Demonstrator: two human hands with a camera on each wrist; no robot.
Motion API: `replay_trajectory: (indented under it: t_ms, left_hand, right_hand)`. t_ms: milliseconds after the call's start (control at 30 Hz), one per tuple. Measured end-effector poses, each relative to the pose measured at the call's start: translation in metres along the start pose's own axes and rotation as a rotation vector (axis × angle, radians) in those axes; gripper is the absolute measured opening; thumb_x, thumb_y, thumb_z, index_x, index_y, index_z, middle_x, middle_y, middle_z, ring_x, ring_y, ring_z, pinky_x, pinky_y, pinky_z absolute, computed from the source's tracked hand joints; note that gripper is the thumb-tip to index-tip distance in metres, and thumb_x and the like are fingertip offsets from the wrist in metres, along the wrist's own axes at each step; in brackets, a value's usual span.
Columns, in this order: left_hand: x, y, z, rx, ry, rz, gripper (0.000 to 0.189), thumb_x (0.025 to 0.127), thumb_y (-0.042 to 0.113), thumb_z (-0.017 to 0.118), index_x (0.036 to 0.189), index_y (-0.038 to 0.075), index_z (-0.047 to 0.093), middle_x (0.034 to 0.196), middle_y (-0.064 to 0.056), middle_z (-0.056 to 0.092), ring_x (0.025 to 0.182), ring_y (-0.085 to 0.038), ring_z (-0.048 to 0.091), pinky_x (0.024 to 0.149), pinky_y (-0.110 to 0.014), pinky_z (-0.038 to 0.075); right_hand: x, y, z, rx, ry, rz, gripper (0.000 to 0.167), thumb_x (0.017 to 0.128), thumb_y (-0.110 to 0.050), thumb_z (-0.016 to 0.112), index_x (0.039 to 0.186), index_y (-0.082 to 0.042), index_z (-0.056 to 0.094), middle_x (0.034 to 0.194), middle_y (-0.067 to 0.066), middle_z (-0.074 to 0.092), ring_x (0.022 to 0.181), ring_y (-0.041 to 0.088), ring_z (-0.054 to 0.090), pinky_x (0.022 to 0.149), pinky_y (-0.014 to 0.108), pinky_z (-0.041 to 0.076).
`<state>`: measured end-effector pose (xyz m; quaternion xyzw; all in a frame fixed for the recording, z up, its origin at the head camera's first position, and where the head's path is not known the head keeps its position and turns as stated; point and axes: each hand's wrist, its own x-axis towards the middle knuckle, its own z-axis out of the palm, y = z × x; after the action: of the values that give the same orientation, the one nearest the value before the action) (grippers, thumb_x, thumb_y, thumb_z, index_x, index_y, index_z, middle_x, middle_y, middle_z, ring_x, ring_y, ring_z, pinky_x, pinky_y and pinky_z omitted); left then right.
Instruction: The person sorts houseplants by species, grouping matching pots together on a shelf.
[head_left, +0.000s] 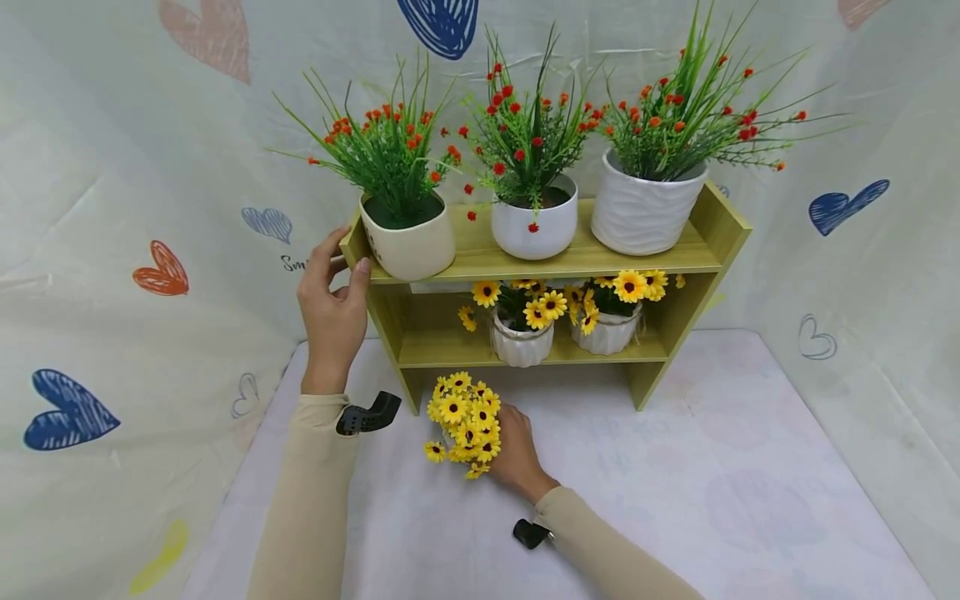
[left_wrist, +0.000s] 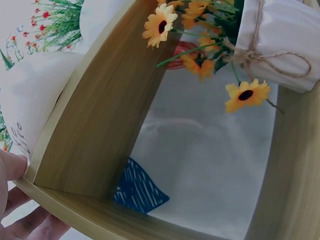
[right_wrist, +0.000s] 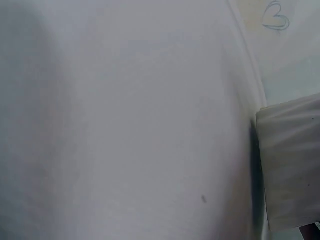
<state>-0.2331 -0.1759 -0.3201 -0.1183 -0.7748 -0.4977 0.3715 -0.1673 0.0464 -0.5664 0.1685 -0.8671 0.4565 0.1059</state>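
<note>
My left hand (head_left: 333,312) grips the upper left end of a two-tier wooden shelf (head_left: 468,262). In the left wrist view its thumb (left_wrist: 14,165) lies at the front edge beside a white pot, with the fingers outside the side panel. Low in front of the shelf, my right hand (head_left: 517,450) holds a potted bunch of yellow flowers (head_left: 467,421) from the right. The blooms hide its pot and most of the fingers in the head view. A pale ridged surface (right_wrist: 290,165), apparently the pot's side, shows in the right wrist view.
On the upper tier stand a cream pot (head_left: 412,246), a round white pot (head_left: 534,229) and a wavy white pot (head_left: 648,212), all with red flowers. Two small white pots of yellow flowers, one at left (head_left: 522,343), fill the lower tier's middle and right.
</note>
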Motion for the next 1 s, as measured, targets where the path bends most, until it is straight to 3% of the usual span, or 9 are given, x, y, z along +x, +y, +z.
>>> replay_trajectory:
  t_ms: [367,600,1000]
  left_hand:
    - [0.001,-0.001,-0.001,-0.003,0.007,0.006,0.043,0.106,0.007,0.064,0.148,0.008,0.06,0.135,-0.017,0.065,0.118,-0.03,0.066,0.079,-0.008,0.052]
    - [0.0,-0.002,0.0,-0.003,0.002,0.007,0.043,0.105,0.008,0.064,0.148,0.008,0.06,0.135,-0.018,0.064,0.118,-0.029,0.066,0.08,-0.008,0.052]
    - [0.0,-0.002,0.0,0.011,0.001,0.013,0.043,0.106,0.01,0.064,0.149,0.009,0.06,0.136,-0.017,0.064,0.118,-0.029,0.066,0.081,-0.008,0.052]
  right_hand:
    - [-0.011,-0.03,-0.019,-0.088,0.095,-0.093,0.057,0.089,-0.026,0.084,0.138,-0.009,0.061,0.132,0.008,0.069,0.129,0.031,0.058,0.109,0.059,0.038]
    - [-0.015,-0.052,-0.035,-0.113,0.124,-0.11,0.051,0.092,-0.03,0.082,0.136,-0.015,0.063,0.13,0.001,0.07,0.126,0.025,0.059,0.109,0.056,0.038]
    - [-0.003,-0.084,-0.066,-0.094,0.217,-0.21,0.056,0.092,-0.023,0.082,0.141,-0.009,0.059,0.134,0.01,0.067,0.125,0.031,0.058,0.099,0.056,0.042]
